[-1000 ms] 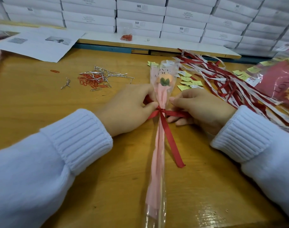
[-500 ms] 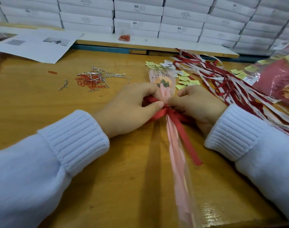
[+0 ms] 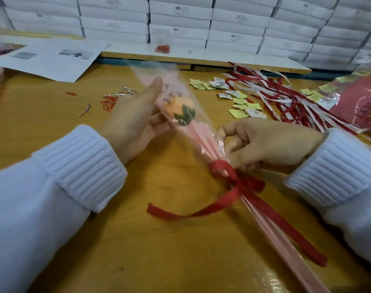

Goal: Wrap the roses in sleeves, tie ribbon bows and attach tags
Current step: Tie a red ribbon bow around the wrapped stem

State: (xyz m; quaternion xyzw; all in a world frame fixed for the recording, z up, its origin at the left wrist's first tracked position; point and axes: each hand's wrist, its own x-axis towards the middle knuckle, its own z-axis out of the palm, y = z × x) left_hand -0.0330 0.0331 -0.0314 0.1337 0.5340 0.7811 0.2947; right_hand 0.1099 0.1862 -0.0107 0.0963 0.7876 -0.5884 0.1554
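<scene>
Sleeved rose: left hand fingers grip bloom end, right hand fingers pinch above bow

This is a packing workshop or stockroom. Flat white cardboard boxes are stacked in a wall behind a varnished yellow wooden worktable, which carries heaps of loose red and white ribbons, small yellow paper tags and printed white sheets.

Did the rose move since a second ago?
Yes. The rose turned: its head swung left, away from the yellow tags, toward the paper clips.
</scene>
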